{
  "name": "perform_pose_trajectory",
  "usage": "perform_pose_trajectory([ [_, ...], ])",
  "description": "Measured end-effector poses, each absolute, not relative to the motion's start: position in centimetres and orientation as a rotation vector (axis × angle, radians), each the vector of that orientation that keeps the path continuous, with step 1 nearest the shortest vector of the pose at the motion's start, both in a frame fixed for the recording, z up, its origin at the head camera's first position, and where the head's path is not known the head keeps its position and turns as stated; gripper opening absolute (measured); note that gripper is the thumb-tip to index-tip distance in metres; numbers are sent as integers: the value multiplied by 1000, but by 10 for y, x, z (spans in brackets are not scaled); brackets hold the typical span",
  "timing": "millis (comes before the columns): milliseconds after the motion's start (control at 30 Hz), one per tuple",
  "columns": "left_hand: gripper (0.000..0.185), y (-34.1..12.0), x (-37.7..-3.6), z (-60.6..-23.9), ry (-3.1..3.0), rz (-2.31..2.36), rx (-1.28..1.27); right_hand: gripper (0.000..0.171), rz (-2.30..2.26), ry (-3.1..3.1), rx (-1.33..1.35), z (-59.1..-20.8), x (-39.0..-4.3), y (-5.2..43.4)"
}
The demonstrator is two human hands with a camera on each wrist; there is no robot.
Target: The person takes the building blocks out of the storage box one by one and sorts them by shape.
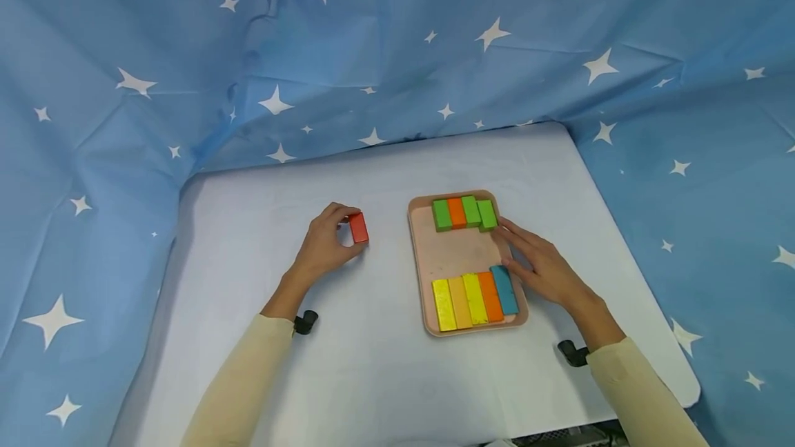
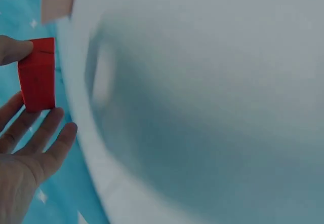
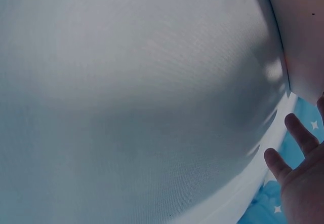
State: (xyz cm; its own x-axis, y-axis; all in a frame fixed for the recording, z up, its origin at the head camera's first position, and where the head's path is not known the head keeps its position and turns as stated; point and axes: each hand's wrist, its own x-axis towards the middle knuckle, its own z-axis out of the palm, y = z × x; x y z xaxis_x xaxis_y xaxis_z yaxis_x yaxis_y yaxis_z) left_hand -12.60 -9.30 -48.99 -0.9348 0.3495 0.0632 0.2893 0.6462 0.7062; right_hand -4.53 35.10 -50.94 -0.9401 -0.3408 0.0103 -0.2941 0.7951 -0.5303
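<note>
1. Your left hand (image 1: 326, 243) pinches the red block (image 1: 358, 227) between thumb and fingertips, standing it on end on the white table (image 1: 373, 378), left of the tray (image 1: 456, 254) and well apart from it.
2. The left wrist view shows the thumb on one end of that block (image 2: 37, 74), the other fingers (image 2: 48, 133) spread loosely below.
3. Your right hand (image 1: 540, 267) lies flat along the tray's right rim, fingers straight and gripping nothing, probably steadying it.
4. Its fingertips touch the far row's green block (image 1: 487, 214); the thumb is beside the blue block (image 1: 504, 290) in the near row.
5. Both rows are packed side by side, leaving bare tray between them.
</note>
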Motion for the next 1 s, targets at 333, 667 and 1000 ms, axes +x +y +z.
perform_pose_trajectory([
  [333, 58, -154, -121, -504, 2811, 1145, 556, 64, -839, 2888, -492, -510, -44, 352],
  [667, 60, -190, -118, -517, 2830, 1126, 512, 65, -840, 2866, -490, -512, -43, 354],
  [1000, 61, -196, -117, -519, 2798, 1165, 502, 66, -850, 2848, -490, -512, -44, 355],
])
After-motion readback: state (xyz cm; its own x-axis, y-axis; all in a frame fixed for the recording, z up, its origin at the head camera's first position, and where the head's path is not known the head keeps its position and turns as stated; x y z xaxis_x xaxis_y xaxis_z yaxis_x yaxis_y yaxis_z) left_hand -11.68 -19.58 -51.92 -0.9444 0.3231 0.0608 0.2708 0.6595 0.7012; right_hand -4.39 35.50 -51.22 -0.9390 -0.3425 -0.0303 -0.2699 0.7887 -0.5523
